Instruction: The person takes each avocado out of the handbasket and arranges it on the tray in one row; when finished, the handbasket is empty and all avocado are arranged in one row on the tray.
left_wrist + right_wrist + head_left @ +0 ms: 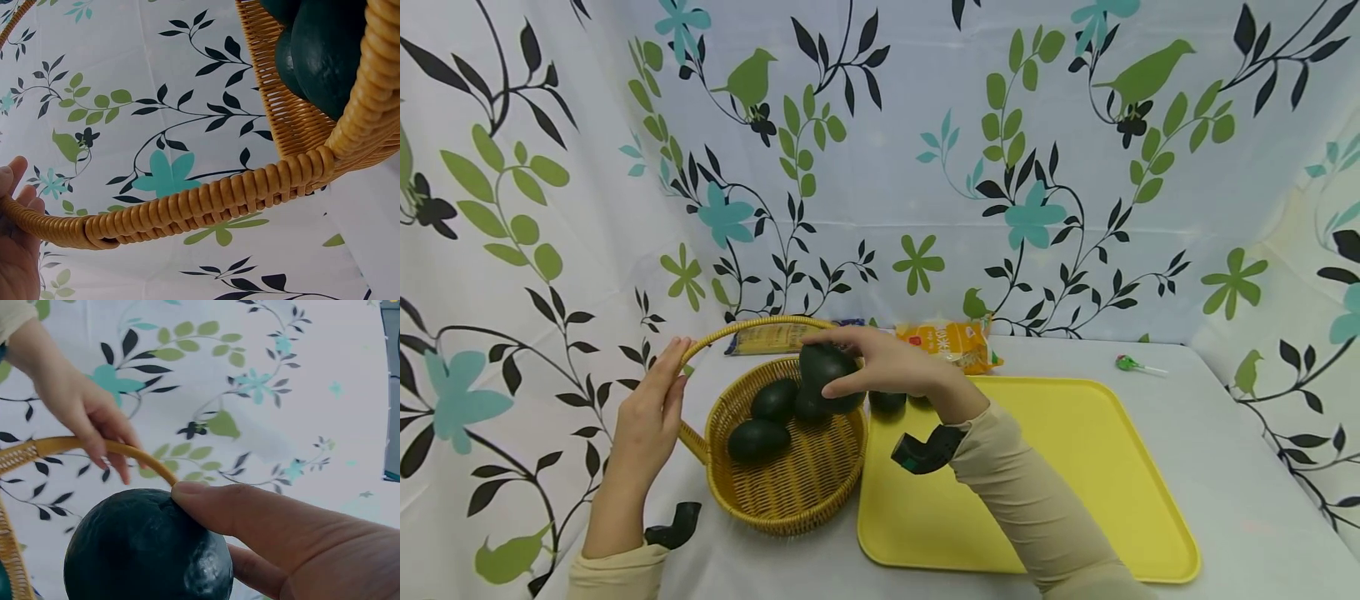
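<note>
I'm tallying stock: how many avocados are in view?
6 visible: the held avocado in the right hand; three basket avocados inside the wicker basket, one partly covered; two tray avocados on the yellow tray, partly hidden. Others may be hidden.

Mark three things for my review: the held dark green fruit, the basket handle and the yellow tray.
Held dark green fruit [144, 550]: right wrist view, middle of its visible rounded side.
Basket handle [206, 203]: left wrist view, on its wrapped curve.
Yellow tray [1086, 442]: head view, bare flat base.
</note>
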Demonstrator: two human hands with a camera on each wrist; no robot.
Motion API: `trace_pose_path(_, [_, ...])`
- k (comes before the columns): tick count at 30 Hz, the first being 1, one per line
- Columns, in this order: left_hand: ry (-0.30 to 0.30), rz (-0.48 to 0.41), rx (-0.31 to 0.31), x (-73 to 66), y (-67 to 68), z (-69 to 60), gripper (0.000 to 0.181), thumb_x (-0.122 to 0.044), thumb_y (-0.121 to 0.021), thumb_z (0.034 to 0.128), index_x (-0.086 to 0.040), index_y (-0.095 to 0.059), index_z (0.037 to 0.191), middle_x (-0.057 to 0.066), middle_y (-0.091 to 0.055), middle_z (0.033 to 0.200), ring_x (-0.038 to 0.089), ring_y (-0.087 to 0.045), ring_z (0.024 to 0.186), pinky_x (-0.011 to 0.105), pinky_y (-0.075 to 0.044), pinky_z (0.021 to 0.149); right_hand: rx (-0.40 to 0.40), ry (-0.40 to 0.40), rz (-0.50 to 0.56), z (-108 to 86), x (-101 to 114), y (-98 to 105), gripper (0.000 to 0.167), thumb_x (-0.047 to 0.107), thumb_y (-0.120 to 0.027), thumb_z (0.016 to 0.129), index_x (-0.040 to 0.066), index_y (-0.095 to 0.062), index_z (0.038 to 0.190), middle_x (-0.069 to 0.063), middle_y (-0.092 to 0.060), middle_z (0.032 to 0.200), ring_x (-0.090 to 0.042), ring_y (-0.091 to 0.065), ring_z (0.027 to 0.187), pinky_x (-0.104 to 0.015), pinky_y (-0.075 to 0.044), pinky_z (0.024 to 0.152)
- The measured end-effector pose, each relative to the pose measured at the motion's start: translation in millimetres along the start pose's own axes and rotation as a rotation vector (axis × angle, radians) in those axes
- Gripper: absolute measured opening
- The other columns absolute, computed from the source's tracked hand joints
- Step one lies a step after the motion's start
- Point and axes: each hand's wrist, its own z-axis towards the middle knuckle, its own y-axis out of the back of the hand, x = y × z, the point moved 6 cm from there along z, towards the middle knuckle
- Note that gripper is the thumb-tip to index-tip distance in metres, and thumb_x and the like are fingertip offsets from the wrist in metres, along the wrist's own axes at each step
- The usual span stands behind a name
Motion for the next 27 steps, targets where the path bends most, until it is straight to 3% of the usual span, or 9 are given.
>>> trace_pose_path(4, [-0.001, 0.0, 0.0, 0.0, -0.9, 0.5, 0.062, 0.009, -0.057, 0.0876, -0.019, -0.044, 0.142, 0.01, -0.05, 0.141, 0.04, -0.054, 0.117, 0.011, -0.035, 0.101, -0.055, -0.011, 0.057, -15.7, 1, 22, 0.065, 0.019, -0.07, 0.085, 0.027, -0.041, 0.143, -0.004, -0.051, 0.135, -0.022, -0.053, 0.117, -0.031, -0.053, 0.085])
trace_pose_path(8, [-0.009, -0.01, 0.001, -0.6, -1.6, 0.6, 0.063, 0.009, -0.056, 0.0874, -0.019, -0.044, 0.142, 0.01, -0.05, 0.141, 0.039, -0.053, 0.119, -0.002, -0.025, 0.101, -0.095, -0.028, 0.127, -30.6, -5, 42, 0.066, 0.015, -0.068, 0.086, 0.026, -0.038, 0.144, -0.008, -0.049, 0.136, -0.024, -0.057, 0.112, -0.034, -0.055, 0.084])
trace_pose_path(16, [-0.036, -0.016, -0.021, -0.8, 0.6, -0.3, 0.062, 0.009, -0.056, 0.0876, -0.018, -0.044, 0.142, 0.014, -0.054, 0.137, 0.035, -0.053, 0.12, -0.006, -0.021, 0.099, -0.249, -0.078, 0.068, -54.1, -27, 83, 0.069, 0.016, -0.069, 0.085, 0.028, -0.038, 0.144, -0.008, -0.041, 0.142, -0.028, -0.056, 0.114, -0.036, -0.054, 0.086])
trace_pose_path(22, [-0.062, -0.031, -0.042, 1.1, -0.2, -1.8, 0.057, 0.009, -0.055, 0.0885, -0.014, -0.046, 0.14, 0.014, -0.055, 0.136, 0.005, -0.047, 0.126, -0.007, -0.023, 0.097, -0.336, -0.159, 0.118, -69.9, -46, 104, 0.069, 0.016, -0.069, 0.085, 0.027, -0.037, 0.145, -0.015, -0.046, 0.136, -0.032, -0.054, 0.116, -0.04, -0.054, 0.089])
trace_pose_path(24, [-0.063, -0.029, -0.044, 1.4, -0.7, -1.5, 0.058, 0.009, -0.056, 0.0879, -0.014, -0.046, 0.14, 0.014, -0.055, 0.135, 0.009, -0.05, 0.124, -0.007, -0.023, 0.096, -0.361, -0.179, 0.112, -75.4, -53, 110, 0.069, 0.017, -0.068, 0.085, 0.027, -0.037, 0.145, -0.016, -0.046, 0.137, -0.032, -0.054, 0.118, -0.041, -0.054, 0.089])
trace_pose_path(27, [-0.061, -0.026, -0.04, 0.6, -1.2, -0.6, 0.06, 0.011, -0.056, 0.0869, -0.014, -0.046, 0.14, 0.015, -0.056, 0.134, 0.029, -0.058, 0.114, -0.007, -0.023, 0.096, -0.389, -0.204, 0.118, -82.5, -64, 119, 0.069, 0.016, -0.068, 0.086, 0.027, -0.036, 0.145, -0.016, -0.042, 0.141, -0.034, -0.052, 0.12, -0.045, -0.054, 0.091])
